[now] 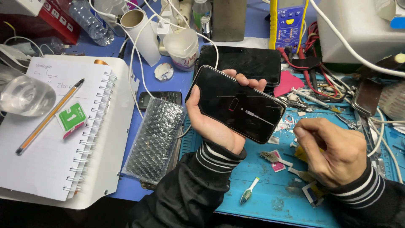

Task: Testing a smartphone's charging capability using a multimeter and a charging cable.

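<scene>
My left hand holds a black smartphone face up above the blue work mat. Its dark screen shows a low-battery icon and a cable symbol. A white cable runs from the phone's upper end toward the back of the desk. My right hand rests curled on the mat to the right of the phone; its fingers are closed and nothing shows in them. A second black phone lies flat behind the held one.
A bubble-wrap bag lies left of my left hand, over a small keypad phone. Further left is a spiral notebook with a pencil. A yellow multimeter, tweezers, a small brush and scraps crowd the mat.
</scene>
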